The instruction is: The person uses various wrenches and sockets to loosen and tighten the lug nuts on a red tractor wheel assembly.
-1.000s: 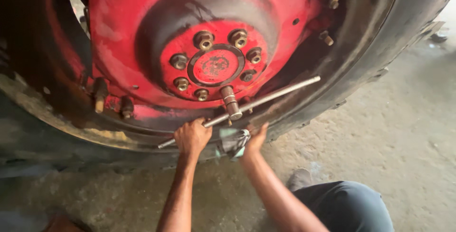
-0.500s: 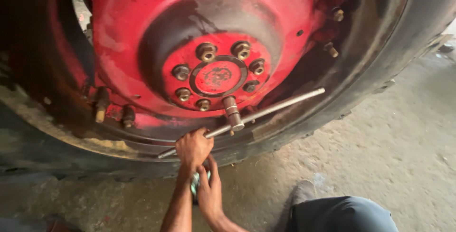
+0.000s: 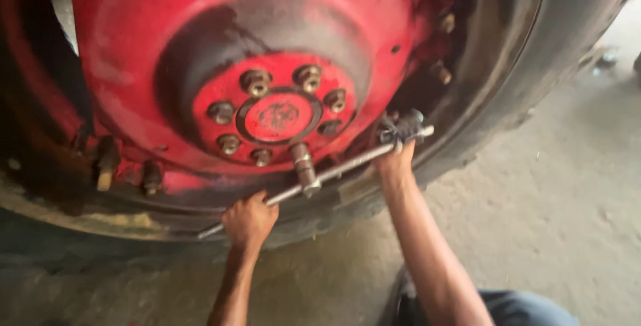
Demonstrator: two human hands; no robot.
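Note:
A big red wheel [image 3: 200,46] with a ring of lug nuts [image 3: 256,82] around its hub fills the upper view. A socket [image 3: 304,166] sits on the lowest nut, with a long steel bar [image 3: 334,174] running through it from lower left to upper right. My left hand [image 3: 248,219] is closed around the bar's lower left part. My right hand [image 3: 397,149] grips the bar's upper right end, with a crumpled rag [image 3: 400,126] bunched in it.
The black tyre [image 3: 554,39] curves around the wheel on the right and below. Bolts [image 3: 107,166] stick out of the rim at lower left. Concrete floor [image 3: 567,219] lies to the right. My knee in dark trousers [image 3: 527,306] is at bottom right.
My right hand has left its place below my left hand and gone up right to grip the bar's far end. My left hand has stayed on the bar. The view has closed in.

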